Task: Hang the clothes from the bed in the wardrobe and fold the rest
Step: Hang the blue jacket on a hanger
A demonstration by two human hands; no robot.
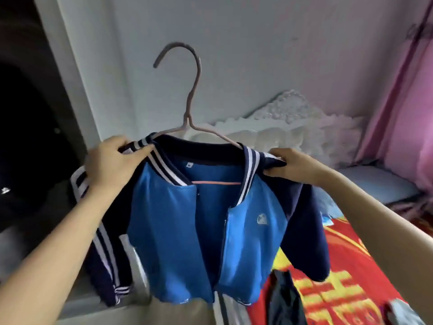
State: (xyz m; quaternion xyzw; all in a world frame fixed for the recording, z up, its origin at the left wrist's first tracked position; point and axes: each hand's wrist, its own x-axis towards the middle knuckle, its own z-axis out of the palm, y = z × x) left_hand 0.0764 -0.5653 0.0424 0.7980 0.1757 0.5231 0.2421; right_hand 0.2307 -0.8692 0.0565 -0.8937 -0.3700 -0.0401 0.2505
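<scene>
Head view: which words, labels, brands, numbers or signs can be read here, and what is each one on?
No text reads clearly.
Neck tag inside the jacket collar: one dark mark, too blurred to read.
Chest emblem on the jacket: pale logo, no legible letters.
Red bedspread: large yellow characters, partly covered and blurred, unreadable.
White mark at far left, on something dark: too small.

The bed, under a red-and-yellow cover, carries a dark garment and a grey cloth.
</scene>
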